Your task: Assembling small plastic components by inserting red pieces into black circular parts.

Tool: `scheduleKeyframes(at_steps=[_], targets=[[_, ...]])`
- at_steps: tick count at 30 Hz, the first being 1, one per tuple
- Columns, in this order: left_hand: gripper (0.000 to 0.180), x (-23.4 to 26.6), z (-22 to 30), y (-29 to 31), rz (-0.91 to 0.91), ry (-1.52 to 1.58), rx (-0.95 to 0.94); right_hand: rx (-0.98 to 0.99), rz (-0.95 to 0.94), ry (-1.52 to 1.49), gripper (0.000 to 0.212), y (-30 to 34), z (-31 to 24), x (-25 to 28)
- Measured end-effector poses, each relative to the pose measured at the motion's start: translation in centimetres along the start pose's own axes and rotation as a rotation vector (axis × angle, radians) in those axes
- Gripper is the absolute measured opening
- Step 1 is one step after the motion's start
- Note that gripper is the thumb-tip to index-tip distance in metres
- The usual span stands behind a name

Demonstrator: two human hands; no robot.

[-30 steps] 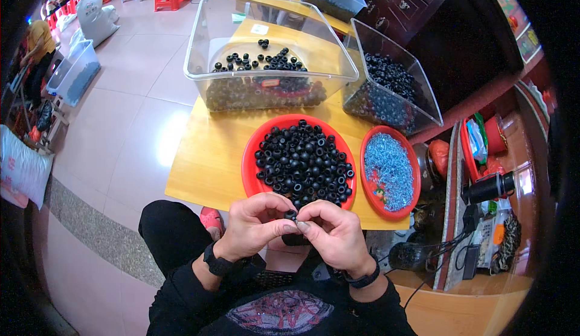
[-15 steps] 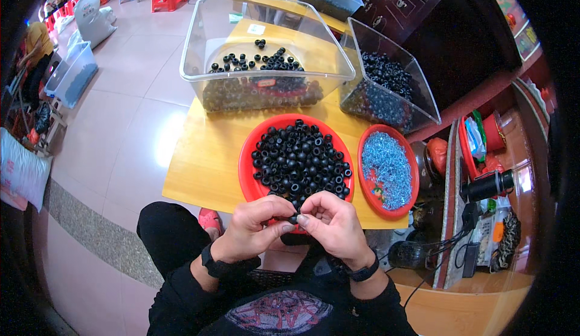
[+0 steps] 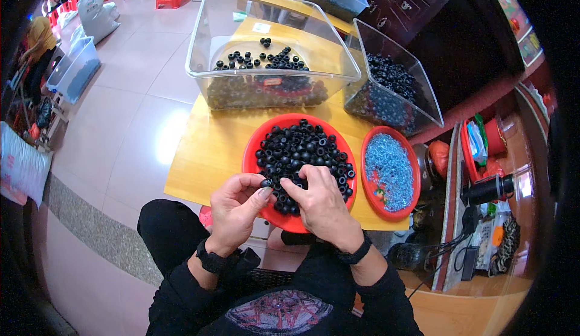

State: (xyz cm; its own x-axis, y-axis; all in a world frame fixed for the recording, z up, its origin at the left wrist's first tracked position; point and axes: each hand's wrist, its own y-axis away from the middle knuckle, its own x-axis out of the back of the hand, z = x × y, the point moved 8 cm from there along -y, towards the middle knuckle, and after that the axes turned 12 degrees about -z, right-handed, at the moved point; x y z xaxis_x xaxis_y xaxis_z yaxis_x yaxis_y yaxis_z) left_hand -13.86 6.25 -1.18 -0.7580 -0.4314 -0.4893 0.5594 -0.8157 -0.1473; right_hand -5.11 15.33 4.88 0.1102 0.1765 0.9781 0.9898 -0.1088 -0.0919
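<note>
A red basin (image 3: 251, 149) in front of me is heaped with small black ring-like pieces (image 3: 302, 146), each with a hole. Over its near left rim, my left hand (image 3: 234, 210) is closed, thumb and forefinger pinching one black ring-like piece (image 3: 266, 183). My right hand (image 3: 323, 206) lies palm down over the heap, thumb and fingers apart. Black pieces show between them; some of its fingertips are hidden. Right of the basin, a red oval tray (image 3: 415, 173) carries many small blue, glittering pieces (image 3: 388, 167).
A clear plastic bin (image 3: 350, 73) with more black pieces stands behind the basin on the yellow table (image 3: 193, 161). Another clear bin (image 3: 432, 103) of black pieces is to its right. A wooden shelf with cables and a black cylinder (image 3: 490, 186) borders the right side.
My hands, together at the basin's near edge before, have parted. The left has shifted up and left; the right has moved forward over the heap.
</note>
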Motion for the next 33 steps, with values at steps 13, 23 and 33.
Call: scheduleKeyframes(at_steps=[13, 23, 33], targets=[[0.015, 0.4, -0.2, 0.1, 0.028, 0.019, 0.031, -0.031, 0.023, -0.019, 0.028, -0.1, -0.2, -0.6], [0.016, 0.3, 0.0, 0.1, 0.003, 0.009, 0.019, 0.037, 0.074, 0.039, 0.024, -0.4, -0.6, -1.0], [0.013, -0.8, -0.8, 0.0, -0.095, 0.109, 0.097, -0.053, 0.234, -0.397, 0.017, 1.5, 1.7, 1.3]])
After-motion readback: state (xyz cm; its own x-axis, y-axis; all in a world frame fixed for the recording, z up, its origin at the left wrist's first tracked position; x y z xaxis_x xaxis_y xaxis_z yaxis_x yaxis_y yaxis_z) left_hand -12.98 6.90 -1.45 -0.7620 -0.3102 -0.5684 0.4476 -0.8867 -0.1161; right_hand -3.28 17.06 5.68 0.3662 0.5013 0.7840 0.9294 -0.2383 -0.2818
